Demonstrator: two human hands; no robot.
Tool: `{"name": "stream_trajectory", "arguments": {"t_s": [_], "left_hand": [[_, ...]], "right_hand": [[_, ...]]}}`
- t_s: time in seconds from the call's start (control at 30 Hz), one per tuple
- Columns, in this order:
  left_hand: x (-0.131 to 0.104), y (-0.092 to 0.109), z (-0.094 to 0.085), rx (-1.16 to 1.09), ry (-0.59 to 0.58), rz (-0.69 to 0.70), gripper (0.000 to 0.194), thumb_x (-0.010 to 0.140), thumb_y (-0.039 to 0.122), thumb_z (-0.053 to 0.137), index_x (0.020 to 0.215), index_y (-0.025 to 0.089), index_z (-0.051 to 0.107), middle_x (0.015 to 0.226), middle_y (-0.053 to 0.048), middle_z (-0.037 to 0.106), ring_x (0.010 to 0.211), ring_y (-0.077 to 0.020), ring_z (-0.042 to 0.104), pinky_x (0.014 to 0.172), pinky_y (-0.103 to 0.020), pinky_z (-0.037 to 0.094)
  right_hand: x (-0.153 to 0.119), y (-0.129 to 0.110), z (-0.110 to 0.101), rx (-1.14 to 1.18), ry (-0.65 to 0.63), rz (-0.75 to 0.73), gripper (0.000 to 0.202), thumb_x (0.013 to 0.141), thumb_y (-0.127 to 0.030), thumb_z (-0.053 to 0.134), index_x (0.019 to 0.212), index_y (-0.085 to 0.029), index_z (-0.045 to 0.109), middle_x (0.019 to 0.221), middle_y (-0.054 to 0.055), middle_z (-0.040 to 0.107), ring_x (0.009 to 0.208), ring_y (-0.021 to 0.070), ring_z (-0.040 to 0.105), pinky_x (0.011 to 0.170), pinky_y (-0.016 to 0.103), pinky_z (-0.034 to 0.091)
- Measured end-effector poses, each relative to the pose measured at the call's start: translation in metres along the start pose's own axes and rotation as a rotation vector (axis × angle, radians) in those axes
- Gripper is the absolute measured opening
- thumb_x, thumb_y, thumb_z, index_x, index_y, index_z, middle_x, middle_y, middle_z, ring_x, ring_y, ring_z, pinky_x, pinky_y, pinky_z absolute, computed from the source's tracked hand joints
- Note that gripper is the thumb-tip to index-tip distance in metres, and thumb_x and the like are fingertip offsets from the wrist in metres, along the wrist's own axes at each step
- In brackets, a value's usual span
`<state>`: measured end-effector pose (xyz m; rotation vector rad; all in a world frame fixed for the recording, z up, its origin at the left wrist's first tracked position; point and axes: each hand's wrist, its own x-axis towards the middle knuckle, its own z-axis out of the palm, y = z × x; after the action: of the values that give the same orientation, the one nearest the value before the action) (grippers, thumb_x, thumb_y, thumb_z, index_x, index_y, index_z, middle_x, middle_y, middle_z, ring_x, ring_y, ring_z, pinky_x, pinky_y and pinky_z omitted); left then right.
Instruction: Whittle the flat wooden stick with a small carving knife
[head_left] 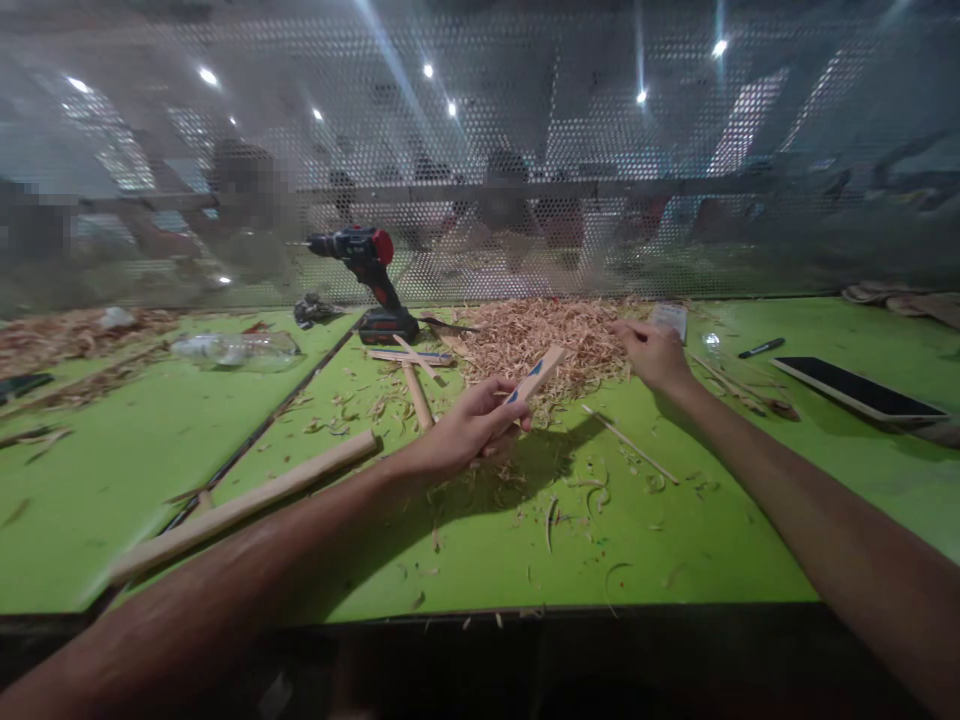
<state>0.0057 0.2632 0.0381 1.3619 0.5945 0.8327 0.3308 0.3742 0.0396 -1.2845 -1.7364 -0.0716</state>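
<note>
My left hand (pixel 487 420) is closed around a short flat wooden strip (pixel 549 364) with blue marks on its side. The strip tilts up to the right, above the green tabletop (pixel 480 570). Over the right edge of a heap of wood shavings (pixel 544 335) is my right hand (pixel 654 352). Its fingers are drawn together, and whatever they may hold is too small or hidden to name. A thin wooden stick (pixel 630 443) lies on the table below and between the hands.
A cordless drill (pixel 371 275) stands behind my left hand. A long wooden rod (pixel 255 500) lies at left, with a clear plastic bottle (pixel 236 348) beyond. At right are a black pen (pixel 761 348) and a dark-faced tablet (pixel 859 388). A perforated metal screen (pixel 480 240) closes off the back.
</note>
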Motion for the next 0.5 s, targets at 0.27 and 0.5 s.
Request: {"name": "stream_trajectory", "arguments": {"t_s": [0.27,0.5], "left_hand": [[0.006,-0.001,-0.001,-0.119,0.135,-0.04,0.026,0.096,0.034,0.071,0.1,0.021,0.049,0.085,0.004,0.062,0.044,-0.0004,0.034,0.037,-0.016,0.022],[0.007,-0.006,-0.001,-0.086,0.161,-0.006,0.031,0.097,0.039,0.071,0.106,0.022,0.046,0.081,0.006,0.062,0.041,-0.0008,0.036,0.035,-0.014,0.023]], "right_hand": [[-0.023,-0.064,0.014,0.117,-0.203,-0.131,0.031,0.102,-0.046,0.06,0.103,-0.03,0.087,0.083,0.007,0.082,0.072,0.0291,0.074,0.063,0.042,0.058],[-0.046,-0.098,0.025,0.063,-0.316,-0.382,0.034,0.106,-0.04,0.054,0.116,-0.03,0.085,0.093,0.007,0.084,0.07,0.0245,0.074,0.062,0.035,0.054]]}}
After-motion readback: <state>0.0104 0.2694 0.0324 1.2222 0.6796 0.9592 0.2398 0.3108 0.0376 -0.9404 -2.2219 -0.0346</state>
